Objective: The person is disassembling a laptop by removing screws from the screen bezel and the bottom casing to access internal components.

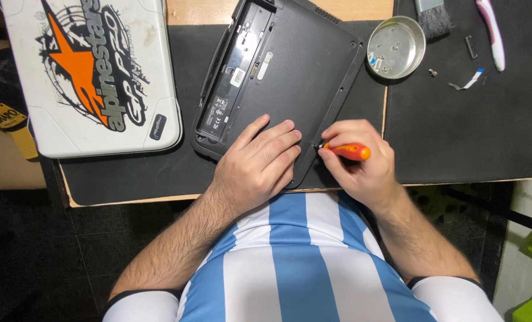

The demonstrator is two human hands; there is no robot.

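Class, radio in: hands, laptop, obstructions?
Left hand flat on upturned black laptop. Right hand grips orange screwdriver, tip at laptop's edge. Nothing obstructing.

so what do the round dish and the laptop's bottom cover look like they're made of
The round dish looks like bare metal, probably steel or aluminium: silvery, with a bright glinting rim. The laptop's bottom cover looks like matte black plastic: dull, even, with moulded recesses. The screwdriver handle in the right hand seems glossy orange plastic.
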